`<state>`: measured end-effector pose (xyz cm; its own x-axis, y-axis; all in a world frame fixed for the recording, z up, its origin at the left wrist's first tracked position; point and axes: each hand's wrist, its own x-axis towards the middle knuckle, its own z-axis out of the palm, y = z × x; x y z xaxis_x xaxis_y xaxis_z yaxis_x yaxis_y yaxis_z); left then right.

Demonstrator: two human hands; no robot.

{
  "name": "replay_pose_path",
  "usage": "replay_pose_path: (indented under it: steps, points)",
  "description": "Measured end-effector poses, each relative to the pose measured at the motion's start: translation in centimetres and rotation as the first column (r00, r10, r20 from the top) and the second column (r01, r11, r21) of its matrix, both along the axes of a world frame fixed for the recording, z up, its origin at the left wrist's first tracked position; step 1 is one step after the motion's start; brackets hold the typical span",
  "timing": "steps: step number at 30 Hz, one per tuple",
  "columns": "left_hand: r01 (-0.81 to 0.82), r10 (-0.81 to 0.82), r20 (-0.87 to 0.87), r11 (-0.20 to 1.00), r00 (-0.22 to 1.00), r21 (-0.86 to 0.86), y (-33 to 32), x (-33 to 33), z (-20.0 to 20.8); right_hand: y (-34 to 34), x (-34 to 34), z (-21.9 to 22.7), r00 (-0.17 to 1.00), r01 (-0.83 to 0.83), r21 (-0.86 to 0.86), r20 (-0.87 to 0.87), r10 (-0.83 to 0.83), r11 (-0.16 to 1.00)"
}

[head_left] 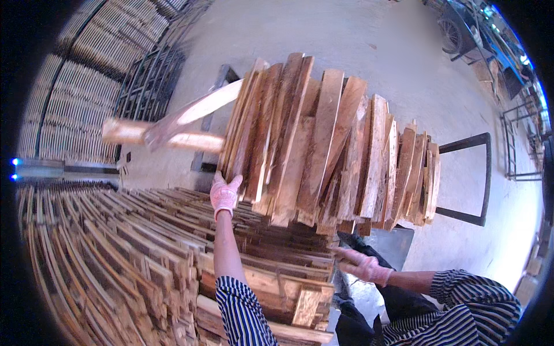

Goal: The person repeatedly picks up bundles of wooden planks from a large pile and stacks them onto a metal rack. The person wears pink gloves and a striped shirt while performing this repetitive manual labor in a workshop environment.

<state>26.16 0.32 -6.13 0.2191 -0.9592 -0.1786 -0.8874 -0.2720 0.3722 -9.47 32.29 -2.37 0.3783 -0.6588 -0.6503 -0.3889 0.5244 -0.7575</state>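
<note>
1. Left hand [223, 195]: fingers parted, touching near ends of wooden slats [326, 121]; grip unclear.
2. Right hand [368, 269]: fingers partly curled, can't tell if holding anything.
3. Slats piled in row, left of black frame [487, 179].

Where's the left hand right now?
In the head view, the left hand is left of centre, at the lower left edge of the row of wooden boards.

I looked through the left fisheye of the head-worn pair, pitched down over the wearer's left hand [224, 196] and right hand [368, 267]. The view sat close above both, centred on the wooden slats [326, 124], reaching out across the floor [346, 34], edges bending toward a dark rim.
</note>
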Motion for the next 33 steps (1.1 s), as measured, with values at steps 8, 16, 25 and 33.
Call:
replay_pose_path:
  steps: [8, 16, 25, 33]
  points:
    - [0.007, 0.020, -0.148, 0.984, 0.989, 0.180, -1.3, -4.0, 4.3, -6.3, -4.2, -1.0, 0.980, 0.147, -0.041, 0.143, -0.139, 0.988]
    - [-0.146, 0.222, -0.239, 0.944, 0.945, 0.296, 14.0, -12.9, 18.7, -23.2, 6.5, 6.8, 0.968, 0.190, 0.279, 0.108, -0.228, 0.941]
    - [-0.238, 0.219, 0.131, 0.960, 0.967, 0.149, 36.8, -10.9, 24.1, -10.4, 15.4, 8.2, 0.599, 0.341, 0.628, 0.429, -0.676, 0.700]
    - [-0.064, 0.064, -0.008, 0.974, 0.998, -0.216, 48.4, -2.1, 28.7, 2.2, 21.0, 18.5, 0.581, 0.153, 0.329, 0.733, -0.354, 0.932]
